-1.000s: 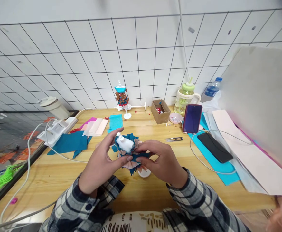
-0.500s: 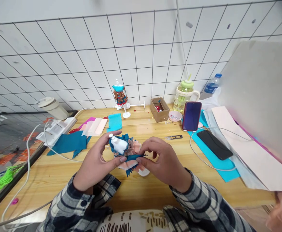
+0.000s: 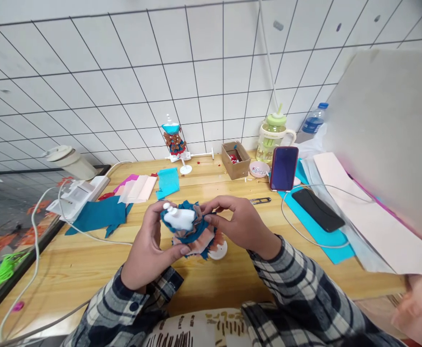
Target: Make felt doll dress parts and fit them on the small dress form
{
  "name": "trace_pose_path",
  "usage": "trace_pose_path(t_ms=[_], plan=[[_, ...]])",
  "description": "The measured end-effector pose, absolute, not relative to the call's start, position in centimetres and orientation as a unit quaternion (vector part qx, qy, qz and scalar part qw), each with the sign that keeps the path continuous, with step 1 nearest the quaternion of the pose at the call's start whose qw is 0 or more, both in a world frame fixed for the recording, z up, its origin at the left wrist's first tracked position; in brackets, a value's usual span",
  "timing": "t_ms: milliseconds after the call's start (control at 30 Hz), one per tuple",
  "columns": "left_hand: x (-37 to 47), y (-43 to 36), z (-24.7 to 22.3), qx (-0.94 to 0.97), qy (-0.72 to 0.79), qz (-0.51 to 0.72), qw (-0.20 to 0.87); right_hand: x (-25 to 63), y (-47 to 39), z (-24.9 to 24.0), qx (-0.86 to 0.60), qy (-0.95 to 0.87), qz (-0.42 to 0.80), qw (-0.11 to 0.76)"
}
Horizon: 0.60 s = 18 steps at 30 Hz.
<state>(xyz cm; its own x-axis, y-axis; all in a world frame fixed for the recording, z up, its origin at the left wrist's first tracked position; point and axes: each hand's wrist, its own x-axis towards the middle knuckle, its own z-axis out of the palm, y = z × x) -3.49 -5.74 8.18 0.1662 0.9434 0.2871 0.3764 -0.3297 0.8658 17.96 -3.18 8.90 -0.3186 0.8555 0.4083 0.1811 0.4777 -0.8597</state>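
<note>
A small white mannequin (image 3: 180,219) leans with its top toward the left, dressed in a ruffled skirt (image 3: 204,241) of teal and peach layers. My left hand (image 3: 153,243) is wrapped round it from the left, thumb pressed on the skirt's near side. With thumb and forefinger, my right hand (image 3: 238,221) pinches the edge of a teal fabric strip (image 3: 207,221) at the waist. The round white base (image 3: 218,250) shows below the skirt. Behind my right hand lie thread snips (image 3: 260,200), partly covered.
At the back stands another dressed mannequin (image 3: 175,140). Nearby are a cardboard box (image 3: 245,169), a pink dish (image 3: 259,168), a drink jug (image 3: 269,140) and an upright phone (image 3: 284,168). A black phone (image 3: 317,209) lies right; teal cloth (image 3: 95,214) and a white cable (image 3: 35,250) lie left.
My right hand has moved up and slightly left along the teal strip, from the skirt's front to the far side of the waist. The mannequin has turned a little, showing more of the front ruffles.
</note>
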Motion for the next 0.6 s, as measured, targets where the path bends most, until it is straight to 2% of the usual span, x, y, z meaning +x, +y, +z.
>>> trace_pose_path(t_ms=[167, 400, 600], plan=[[-2.7, -6.1, 8.7, 0.677, 0.529, 0.391, 0.331, 18.1, -4.0, 8.8, -0.35, -0.715, 0.393, 0.46], [-4.2, -6.3, 9.9, 0.728, 0.473, 0.319, 0.381, 17.6, -5.4, 8.3, -0.328, -0.655, 0.508, 0.452], [-5.8, -6.8, 9.7, 0.787, 0.369, 0.278, 0.409, 17.3, -6.7, 9.1, -0.266, -0.74, 0.455, 0.417]])
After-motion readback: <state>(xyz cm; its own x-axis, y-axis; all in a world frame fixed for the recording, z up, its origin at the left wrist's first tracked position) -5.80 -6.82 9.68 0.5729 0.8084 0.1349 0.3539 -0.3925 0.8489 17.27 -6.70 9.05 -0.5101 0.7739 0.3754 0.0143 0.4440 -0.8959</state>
